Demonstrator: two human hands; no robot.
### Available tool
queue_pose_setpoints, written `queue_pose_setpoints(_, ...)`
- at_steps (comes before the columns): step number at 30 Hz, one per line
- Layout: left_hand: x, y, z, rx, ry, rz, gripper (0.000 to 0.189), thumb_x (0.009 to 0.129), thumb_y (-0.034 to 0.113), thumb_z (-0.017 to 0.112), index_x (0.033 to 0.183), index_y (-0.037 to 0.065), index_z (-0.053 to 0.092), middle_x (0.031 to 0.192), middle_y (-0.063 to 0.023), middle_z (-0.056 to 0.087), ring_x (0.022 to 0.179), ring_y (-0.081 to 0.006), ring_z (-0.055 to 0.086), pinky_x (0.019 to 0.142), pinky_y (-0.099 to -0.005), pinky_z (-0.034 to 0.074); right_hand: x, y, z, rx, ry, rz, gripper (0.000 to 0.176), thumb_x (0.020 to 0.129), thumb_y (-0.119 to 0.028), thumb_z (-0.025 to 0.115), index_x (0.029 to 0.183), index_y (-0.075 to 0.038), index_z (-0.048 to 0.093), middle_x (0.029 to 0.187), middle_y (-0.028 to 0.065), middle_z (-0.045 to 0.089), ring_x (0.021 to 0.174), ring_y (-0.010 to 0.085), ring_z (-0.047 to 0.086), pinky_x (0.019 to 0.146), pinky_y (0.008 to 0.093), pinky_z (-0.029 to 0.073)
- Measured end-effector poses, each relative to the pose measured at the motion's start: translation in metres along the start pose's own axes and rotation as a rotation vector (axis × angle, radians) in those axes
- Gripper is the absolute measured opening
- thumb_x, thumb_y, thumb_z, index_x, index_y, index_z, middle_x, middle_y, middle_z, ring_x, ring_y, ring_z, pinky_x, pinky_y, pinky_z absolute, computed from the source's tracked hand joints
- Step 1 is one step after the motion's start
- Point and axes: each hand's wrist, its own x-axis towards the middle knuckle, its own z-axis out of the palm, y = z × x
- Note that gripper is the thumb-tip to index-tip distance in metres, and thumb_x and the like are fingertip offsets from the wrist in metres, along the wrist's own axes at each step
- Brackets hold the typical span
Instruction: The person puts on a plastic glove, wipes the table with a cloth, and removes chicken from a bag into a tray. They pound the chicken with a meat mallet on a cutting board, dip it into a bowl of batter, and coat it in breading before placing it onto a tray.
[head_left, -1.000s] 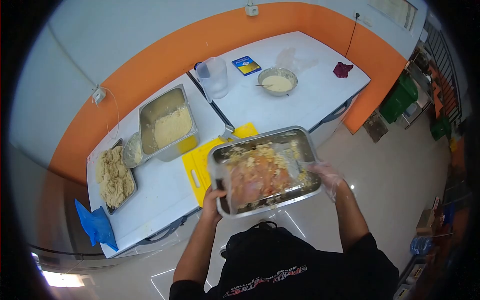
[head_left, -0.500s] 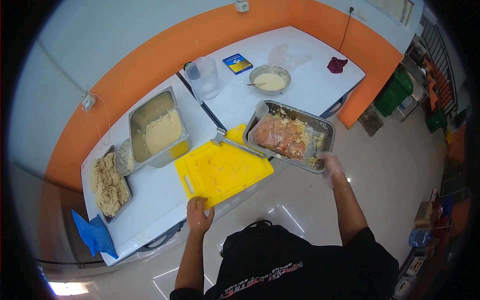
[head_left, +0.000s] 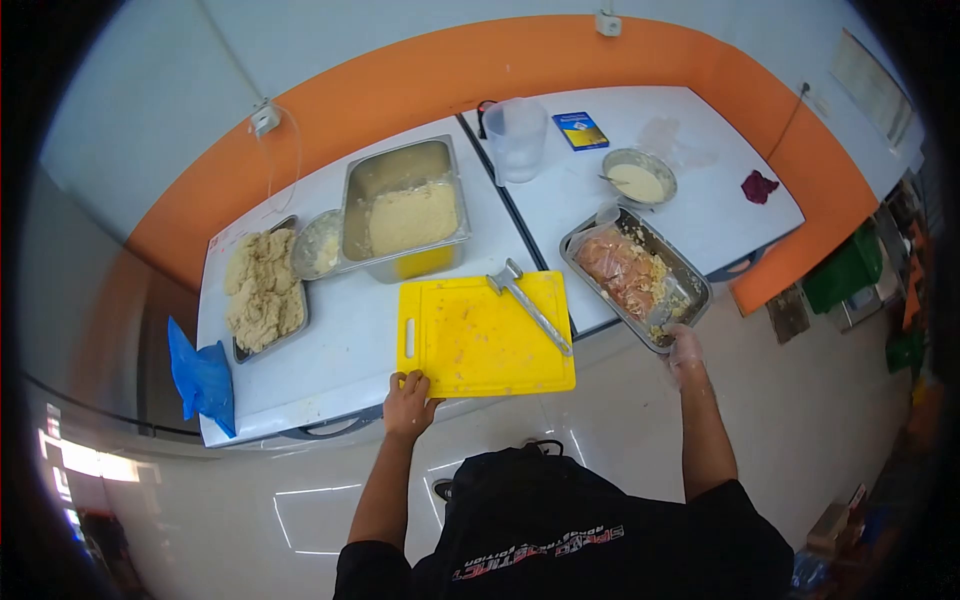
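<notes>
Bare left hand (head_left: 407, 403) at a yellow plastic cutting board (head_left: 455, 335), clear-gloved right hand (head_left: 685, 350) gripping a rectangular steel tray (head_left: 673, 262).

The left fingers curl over the board's near left corner, though I can't tell whether the thumb clamps it; the tray juts past the near edge of the white right-hand table (head_left: 740, 215). I'd hold that tray level: one corner is little to grip by, and the pinkish raw meat (head_left: 618, 270) under clear film could slide. A silver metal mallet (head_left: 535, 315) lies loose across the board's right half, so the board is best held flat. Beyond the tray, a round metal bowl (head_left: 640, 158) of pale batter blocks the far side; a deep steel pan (head_left: 390, 180) of pale crumbs crowds the board's far left.
</notes>
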Motion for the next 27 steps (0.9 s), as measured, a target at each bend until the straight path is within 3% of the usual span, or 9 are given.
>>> queue_pose_setpoints(3,-0.025,-0.021,-0.003,-0.038,0.014,-0.025,0.038,0.074,0.030,0.079,0.101,0.008,0.063,0.115,-0.0062,0.062,0.109,-0.0346,0.053,0.083,-0.0418,0.054,0.006,0.005,0.013,-0.104,-0.037,0.023,0.039,0.080,-0.020,0.062,0.118,-0.013,0.057,0.111,0.0024,0.062,0.100,0.0168,0.058,0.075,0.0414,0.047)
queue_pose_setpoints(8,-0.067,-0.051,-0.002,-0.098,0.003,-0.199,0.035,0.072,0.028,0.081,0.094,0.009,0.061,0.107,-0.0060,0.062,0.103,-0.0320,0.056,0.075,-0.0414,0.053,0.005,0.013,0.038,-0.235,-0.055,0.015,0.037,0.083,-0.022,0.063,0.118,-0.009,0.059,0.109,0.0068,0.063,0.090,0.0200,0.062,0.065,0.0397,0.048)
queue_pose_setpoints(13,-0.084,-0.067,-0.017,-0.067,0.067,-0.235,0.044,0.067,0.030,0.084,0.098,0.008,0.062,0.111,-0.0090,0.061,0.109,-0.0356,0.054,0.085,-0.0459,0.050,0.007,0.025,0.068,-0.287,-0.083,0.024,0.040,0.084,-0.024,0.062,0.122,-0.010,0.058,0.112,0.0064,0.063,0.093,0.0200,0.061,0.065,0.0379,0.048)
queue_pose_setpoints(16,-0.076,-0.075,-0.024,-0.087,0.147,-0.174,0.051,0.065,0.033,0.086,0.102,0.007,0.063,0.117,-0.0113,0.060,0.117,-0.0385,0.051,0.095,-0.0488,0.046,-0.011,0.026,0.096,-0.248,-0.093,0.034,0.032,0.089,-0.032,0.061,0.117,-0.016,0.058,0.107,0.0011,0.062,0.090,0.0167,0.056,0.066,0.0361,0.045)
queue_pose_setpoints(18,-0.071,-0.085,-0.026,-0.149,0.128,-0.125,0.055,0.064,0.036,0.086,0.103,0.006,0.063,0.121,-0.0138,0.059,0.125,-0.0402,0.049,0.101,-0.0486,0.044,-0.030,0.023,0.119,-0.102,-0.006,-0.003,0.043,0.091,-0.048,0.059,0.120,-0.017,0.056,0.105,0.0015,0.061,0.081,0.0159,0.054,0.062,0.0316,0.044)
queue_pose_setpoints(21,-0.078,-0.107,-0.003,-0.189,0.205,-0.129,0.054,0.064,0.036,0.086,0.101,0.005,0.063,0.120,-0.0156,0.060,0.122,-0.0407,0.051,0.099,-0.0487,0.045,-0.071,0.040,0.134,0.110,0.047,0.023,0.057,0.092,-0.060,0.054,0.129,-0.016,0.052,0.103,0.0039,0.060,0.072,0.0151,0.052,0.059,0.0297,0.042)
queue_pose_setpoints(23,-0.077,-0.112,-0.004,-0.212,0.243,-0.115,0.052,0.064,0.037,0.086,0.099,0.005,0.064,0.117,-0.0170,0.061,0.119,-0.0400,0.053,0.096,-0.0483,0.047,-0.093,0.074,0.137,-0.058,0.085,0.040,0.067,0.092,-0.064,0.051,0.138,-0.015,0.046,0.104,0.0074,0.061,0.070,0.0147,0.052,0.059,0.0279,0.042)
queue_pose_setpoints(25,-0.078,-0.114,-0.002,-0.183,0.225,-0.116,0.050,0.064,0.036,0.086,0.097,0.005,0.064,0.116,-0.0172,0.061,0.117,-0.0386,0.054,0.094,-0.0480,0.048,-0.101,0.119,0.130,-0.303,-0.091,0.110,0.071,0.092,-0.064,0.050,0.141,-0.013,0.044,0.107,0.0103,0.061,0.070,0.0155,0.054,0.059,0.0272,0.043)
queue_pose_setpoints(27,-0.075,-0.110,-0.008,-0.217,0.236,-0.133,0.044,0.062,0.032,0.087,0.089,0.005,0.064,0.116,-0.0157,0.061,0.115,-0.0374,0.054,0.094,-0.0459,0.048,-0.128,0.138,0.154,-0.437,-0.210,0.135,0.062,0.097,-0.059,0.044,0.137,-0.012,0.050,0.102,0.0081,0.063,0.070,0.0160,0.055,0.067,0.0299,0.046)
